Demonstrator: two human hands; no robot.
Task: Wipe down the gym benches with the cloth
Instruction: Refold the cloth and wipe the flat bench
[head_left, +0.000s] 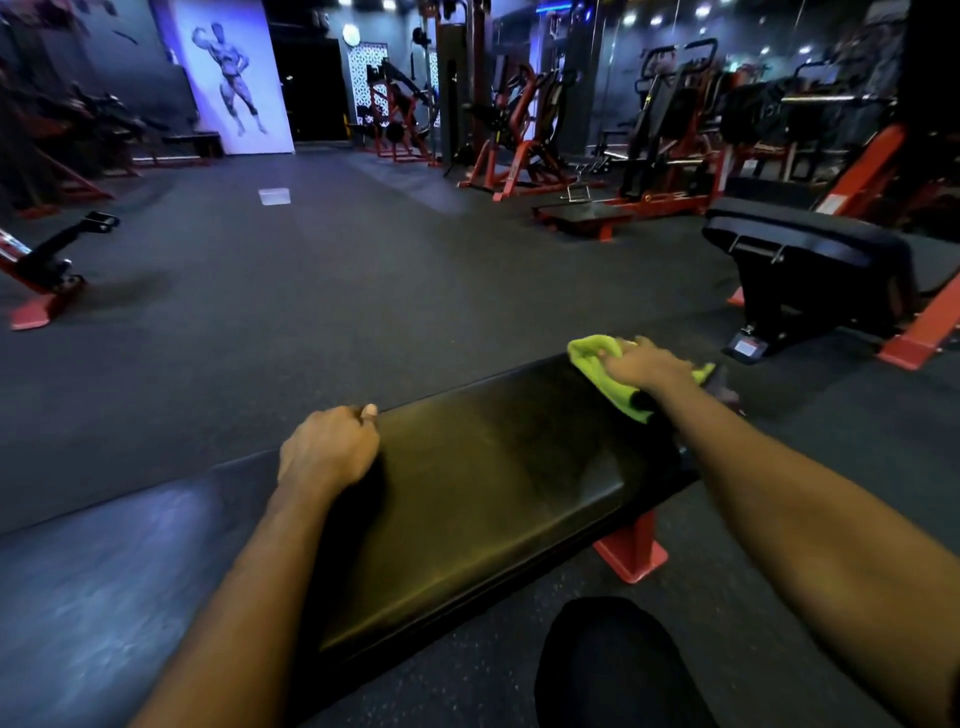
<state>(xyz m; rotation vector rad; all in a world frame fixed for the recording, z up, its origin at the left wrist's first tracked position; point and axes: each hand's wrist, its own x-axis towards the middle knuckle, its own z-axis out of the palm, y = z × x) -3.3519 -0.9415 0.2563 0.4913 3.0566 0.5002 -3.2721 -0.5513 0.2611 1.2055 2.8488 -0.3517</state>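
Observation:
A long flat bench with black padding (493, 467) runs from the lower left toward the right in front of me, on red feet. My right hand (647, 366) presses a bright yellow-green cloth (597, 364) flat on the bench's far right end. My left hand (330, 449) curls over the bench's far edge near the middle, fingers closed on the pad's rim. A second black padded bench (810, 249) with a red frame stands further off at the right.
Dark rubber floor (337, 291) stretches ahead. Red and black weight machines (519, 130) line the back and right. A low red footed frame (41, 270) sits at the left. A small pale container (274, 196) lies on the floor. My dark-clothed knee (613, 665) is at the bottom.

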